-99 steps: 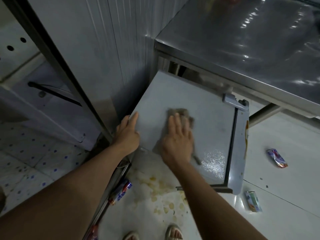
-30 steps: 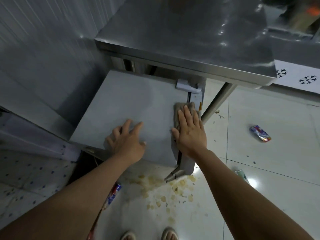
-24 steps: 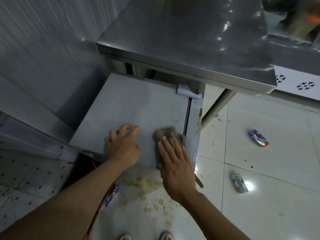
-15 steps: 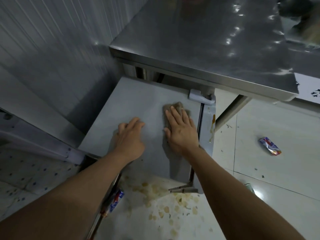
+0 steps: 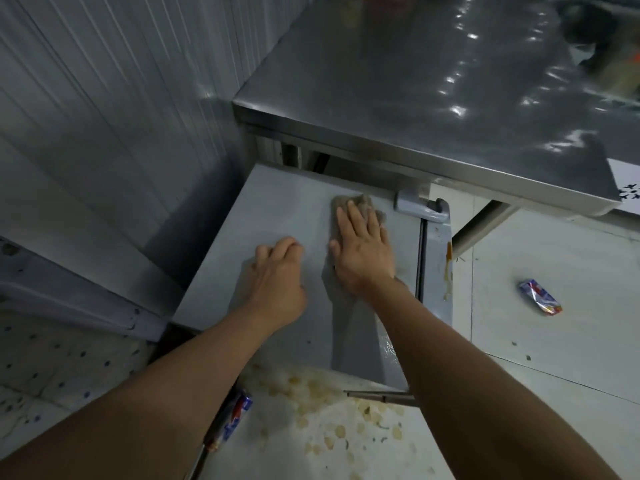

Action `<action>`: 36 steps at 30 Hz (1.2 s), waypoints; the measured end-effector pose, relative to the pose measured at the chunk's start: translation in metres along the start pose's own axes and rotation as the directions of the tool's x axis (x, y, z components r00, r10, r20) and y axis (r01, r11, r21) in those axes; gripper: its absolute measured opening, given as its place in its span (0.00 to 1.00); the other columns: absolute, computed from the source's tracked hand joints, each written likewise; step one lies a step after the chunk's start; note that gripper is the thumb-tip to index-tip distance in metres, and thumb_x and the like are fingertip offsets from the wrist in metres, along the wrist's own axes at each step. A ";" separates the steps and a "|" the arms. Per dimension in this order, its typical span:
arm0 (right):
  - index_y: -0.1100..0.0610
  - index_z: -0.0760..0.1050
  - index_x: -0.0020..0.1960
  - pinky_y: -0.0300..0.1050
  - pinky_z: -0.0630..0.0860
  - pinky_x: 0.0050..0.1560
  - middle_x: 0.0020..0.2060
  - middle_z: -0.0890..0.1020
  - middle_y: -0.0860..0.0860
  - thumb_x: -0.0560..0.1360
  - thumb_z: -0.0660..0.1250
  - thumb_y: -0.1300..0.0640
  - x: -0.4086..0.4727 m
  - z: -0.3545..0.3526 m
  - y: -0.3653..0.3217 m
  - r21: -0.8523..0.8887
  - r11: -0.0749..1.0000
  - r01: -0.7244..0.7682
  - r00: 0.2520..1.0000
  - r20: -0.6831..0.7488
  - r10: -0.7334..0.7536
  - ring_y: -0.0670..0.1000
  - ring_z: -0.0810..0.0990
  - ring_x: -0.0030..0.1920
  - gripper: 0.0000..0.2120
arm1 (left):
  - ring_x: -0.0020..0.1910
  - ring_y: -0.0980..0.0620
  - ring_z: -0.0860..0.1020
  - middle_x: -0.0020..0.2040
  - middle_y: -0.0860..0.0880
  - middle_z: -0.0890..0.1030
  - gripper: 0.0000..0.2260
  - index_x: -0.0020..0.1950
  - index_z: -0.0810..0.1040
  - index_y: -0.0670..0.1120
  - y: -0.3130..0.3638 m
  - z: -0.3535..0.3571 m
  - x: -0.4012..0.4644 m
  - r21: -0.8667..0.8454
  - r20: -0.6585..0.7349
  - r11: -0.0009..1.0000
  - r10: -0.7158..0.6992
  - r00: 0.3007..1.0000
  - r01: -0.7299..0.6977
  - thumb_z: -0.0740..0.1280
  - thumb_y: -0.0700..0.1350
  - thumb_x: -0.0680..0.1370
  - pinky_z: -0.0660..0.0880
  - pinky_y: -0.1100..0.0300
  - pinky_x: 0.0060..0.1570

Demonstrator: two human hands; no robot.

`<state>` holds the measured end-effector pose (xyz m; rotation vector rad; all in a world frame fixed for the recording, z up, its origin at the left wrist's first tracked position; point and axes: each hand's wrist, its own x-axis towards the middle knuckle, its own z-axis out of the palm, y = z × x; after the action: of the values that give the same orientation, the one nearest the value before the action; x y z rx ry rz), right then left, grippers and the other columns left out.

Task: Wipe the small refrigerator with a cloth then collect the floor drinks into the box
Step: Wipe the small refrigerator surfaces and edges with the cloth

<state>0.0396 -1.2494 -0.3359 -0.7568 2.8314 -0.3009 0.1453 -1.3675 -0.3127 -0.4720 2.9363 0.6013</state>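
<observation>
**Wiping the top of the little fridge**

On the floor just in front of the small refrigerator (image 5: 277, 209) lies a drink pack (image 5: 235, 415) beside a yellow spill (image 5: 329, 403). The left hand (image 5: 277, 289) rests on the fridge top with its fingers bent and holding nothing. The right hand (image 5: 363, 251) lies flat, fingers straight, pressing a grey cloth (image 5: 360, 204) onto the fridge top near the hinge (image 5: 420, 209). Right of the fridge, another drink pack (image 5: 540, 301) lies on the floor. A steel table (image 5: 433, 81) stands behind the fridge.
</observation>
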 end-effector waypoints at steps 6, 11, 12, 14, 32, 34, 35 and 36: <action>0.57 0.57 0.75 0.54 0.47 0.72 0.75 0.55 0.54 0.75 0.49 0.47 -0.086 0.020 -0.004 -0.043 0.998 0.038 0.992 -0.120 -0.043 0.59 0.52 0.76 0.30 | 0.74 0.48 0.51 0.77 0.54 0.50 0.28 0.74 0.56 0.50 0.007 -0.004 0.032 -0.025 0.086 0.998 0.051 0.995 -0.049 0.60 0.39 0.76 0.59 0.47 0.69; 0.54 0.41 0.77 0.49 0.33 0.73 0.77 0.42 0.53 0.79 0.48 0.48 -0.009 0.010 0.007 -0.044 0.996 -0.072 0.992 -0.104 0.067 0.53 0.36 0.76 0.31 | 0.76 0.52 0.45 0.78 0.56 0.47 0.30 0.76 0.52 0.52 0.016 0.005 0.062 -0.069 0.111 0.997 0.027 0.993 -0.020 0.58 0.39 0.77 0.49 0.39 0.72; 0.55 0.42 0.77 0.50 0.33 0.73 0.77 0.42 0.53 0.79 0.49 0.48 0.006 0.007 0.009 -0.043 0.994 -0.096 0.990 -0.111 0.090 0.54 0.37 0.76 0.31 | 0.76 0.52 0.45 0.78 0.56 0.47 0.30 0.76 0.52 0.52 0.016 0.007 0.065 -0.077 0.108 0.997 0.015 0.994 -0.007 0.58 0.38 0.77 0.48 0.38 0.72; 0.56 0.43 0.77 0.52 0.35 0.73 0.77 0.44 0.54 0.78 0.49 0.48 0.031 0.002 0.013 -0.062 0.991 -0.122 0.987 -0.114 0.114 0.56 0.40 0.76 0.31 | 0.76 0.53 0.44 0.78 0.57 0.47 0.31 0.76 0.52 0.53 0.015 0.009 0.069 -0.089 0.105 0.996 -0.001 0.994 0.011 0.57 0.36 0.76 0.46 0.38 0.72; 0.48 0.52 0.77 0.53 0.43 0.75 0.77 0.52 0.47 0.78 0.50 0.49 0.060 -0.008 0.023 -0.064 0.992 0.109 0.990 -0.084 -0.114 0.55 0.48 0.76 0.27 | 0.74 0.61 0.40 0.77 0.55 0.47 0.34 0.75 0.42 0.59 0.000 0.027 0.068 -0.248 0.049 0.968 -0.026 0.998 0.037 0.55 0.37 0.77 0.36 0.48 0.71; 0.48 0.53 0.76 0.55 0.46 0.74 0.77 0.53 0.48 0.78 0.52 0.49 0.086 -0.013 0.017 -0.065 0.996 0.065 0.996 -0.056 -0.068 0.57 0.50 0.76 0.27 | 0.73 0.63 0.41 0.77 0.57 0.48 0.33 0.75 0.42 0.59 -0.002 0.030 0.067 -0.260 0.040 0.965 -0.003 0.999 0.013 0.54 0.38 0.77 0.36 0.48 0.71; 0.48 0.53 0.76 0.56 0.45 0.74 0.77 0.53 0.49 0.78 0.52 0.49 0.089 -0.013 0.014 -0.065 0.997 0.040 0.998 -0.053 -0.044 0.58 0.49 0.76 0.27 | 0.73 0.63 0.41 0.77 0.59 0.48 0.33 0.75 0.43 0.60 -0.002 0.031 0.067 -0.263 0.043 0.965 0.007 0.999 0.004 0.54 0.37 0.77 0.35 0.47 0.71; 0.49 0.52 0.76 0.55 0.44 0.74 0.77 0.51 0.50 0.78 0.51 0.48 0.084 -0.011 0.012 -0.065 0.998 0.021 0.998 -0.060 -0.025 0.59 0.48 0.76 0.27 | 0.73 0.64 0.41 0.76 0.60 0.47 0.33 0.75 0.43 0.60 -0.003 0.031 0.067 -0.260 0.052 0.966 0.011 0.999 0.003 0.54 0.37 0.77 0.35 0.48 0.71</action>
<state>-0.0397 -1.2806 -0.3399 -0.8067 2.9042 -0.2414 0.0838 -1.3763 -0.3534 -0.4656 2.8200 0.9913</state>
